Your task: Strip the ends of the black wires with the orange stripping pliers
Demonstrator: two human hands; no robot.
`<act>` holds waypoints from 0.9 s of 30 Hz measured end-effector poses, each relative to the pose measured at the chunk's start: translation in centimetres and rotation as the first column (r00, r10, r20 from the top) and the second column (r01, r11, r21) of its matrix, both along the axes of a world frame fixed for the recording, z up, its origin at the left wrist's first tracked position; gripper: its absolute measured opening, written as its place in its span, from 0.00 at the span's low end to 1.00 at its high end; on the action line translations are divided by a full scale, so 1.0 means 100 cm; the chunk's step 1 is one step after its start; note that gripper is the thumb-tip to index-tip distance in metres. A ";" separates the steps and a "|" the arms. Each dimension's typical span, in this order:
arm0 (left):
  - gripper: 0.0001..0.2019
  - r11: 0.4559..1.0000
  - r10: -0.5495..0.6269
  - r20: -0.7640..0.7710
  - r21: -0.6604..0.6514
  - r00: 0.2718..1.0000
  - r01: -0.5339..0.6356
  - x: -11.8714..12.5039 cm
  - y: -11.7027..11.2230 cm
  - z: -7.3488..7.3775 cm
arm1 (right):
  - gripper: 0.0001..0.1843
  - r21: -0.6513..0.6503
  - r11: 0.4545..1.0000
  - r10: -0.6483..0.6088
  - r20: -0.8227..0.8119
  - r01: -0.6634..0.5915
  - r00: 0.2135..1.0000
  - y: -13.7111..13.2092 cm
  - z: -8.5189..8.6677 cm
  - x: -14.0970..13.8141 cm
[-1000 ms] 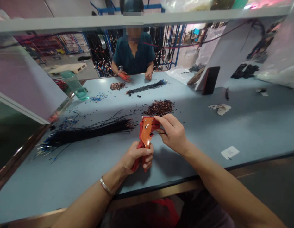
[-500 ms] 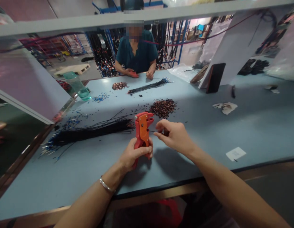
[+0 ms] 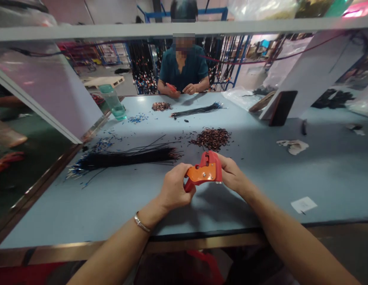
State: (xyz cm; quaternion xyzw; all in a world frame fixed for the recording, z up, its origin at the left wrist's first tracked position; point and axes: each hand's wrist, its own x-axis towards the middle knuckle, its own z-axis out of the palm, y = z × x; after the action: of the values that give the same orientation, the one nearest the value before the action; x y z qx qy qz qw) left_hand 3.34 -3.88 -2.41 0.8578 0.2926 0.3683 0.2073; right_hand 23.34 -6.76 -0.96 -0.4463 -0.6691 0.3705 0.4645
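My left hand [image 3: 174,190] is closed round the red handles of an orange and red wire stripper [image 3: 204,171], which lies tilted on its side above the blue table [image 3: 261,178]. My right hand [image 3: 233,174] sits just behind the tool's head, fingers curled against it; whether a wire is in them is hidden. A long bundle of black wires [image 3: 124,158] lies to the left on the table. A heap of small stripped bits [image 3: 212,137] lies just beyond the tool.
Across the table a person in a dark green shirt [image 3: 184,69] works with another wire bundle [image 3: 197,111] and small heap [image 3: 161,106]. A green bottle [image 3: 112,102] stands at the far left. A dark phone [image 3: 282,107] leans on a white support; paper scraps [image 3: 293,145] lie at the right.
The stripper has swung from upright to lying sideways, head towards the right. My right hand, earlier pinching a thin wire at the jaws, has moved in behind the tool's head.
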 end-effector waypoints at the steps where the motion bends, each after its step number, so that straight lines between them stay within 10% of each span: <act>1: 0.18 0.997 0.006 -0.005 0.073 1.000 -0.006 0.000 0.000 -0.002 | 0.19 -0.020 1.000 -0.005 -0.016 0.005 1.000 0.001 0.000 0.002; 8: 0.17 0.953 0.078 -0.082 0.300 0.994 -0.050 -0.003 0.000 -0.007 | 0.11 -0.054 0.998 0.027 -0.013 -0.028 1.000 0.003 0.002 0.004; 27: 0.17 0.940 0.111 -0.071 0.331 0.991 -0.081 -0.005 0.006 -0.003 | 0.08 0.049 0.998 0.033 0.185 -0.043 0.982 0.001 0.008 0.005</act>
State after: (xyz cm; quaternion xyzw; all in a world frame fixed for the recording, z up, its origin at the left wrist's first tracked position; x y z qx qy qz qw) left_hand 2.89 -3.30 -2.70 0.8804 0.2778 0.3832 0.0307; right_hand 23.89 -6.67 -0.15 -0.4534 -0.7272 0.3186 0.4051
